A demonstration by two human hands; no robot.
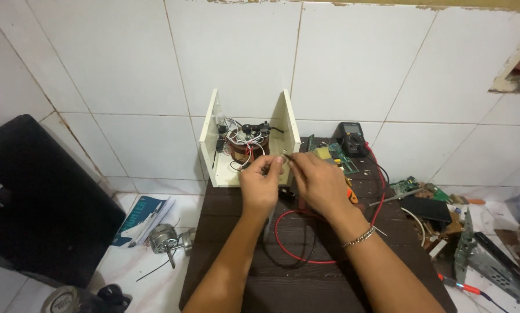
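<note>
Nearest the camera, two bare forearms extend over a dark brown wooden-slat worktop (pixel 231 272). A loop of thin red insulated wire (pixel 283 246) lies slack on it beside a black lead; both look limp and light.

The left hand (pixel 260 185) and the right hand (pixel 318 182), which wears a silver chain bracelet (pixel 358 236), meet at the front lip of a cream-painted, open-topped sheet-metal enclosure (pixel 289 124). Both grips are closed in a fingertip pinch on something small at that lip; the item is too small to identify, possibly a screw or wire end.

The enclosure stands upright at the far edge of the worktop, against the white tiled wall (pixel 242 58). Judged by its contents, a copper-wound transformer coil (pixel 242 152) under a tangle of red, white and black wires, it is likely heavy and rigid. The panel edges look thin and possibly sharp; the side walls offer the soundest hold. The wiring appears fragile and should not bear load.

Beyond, to the right, sit a black handheld multimeter (pixel 351 136) and green circuit boards (pixel 335 156).
</note>
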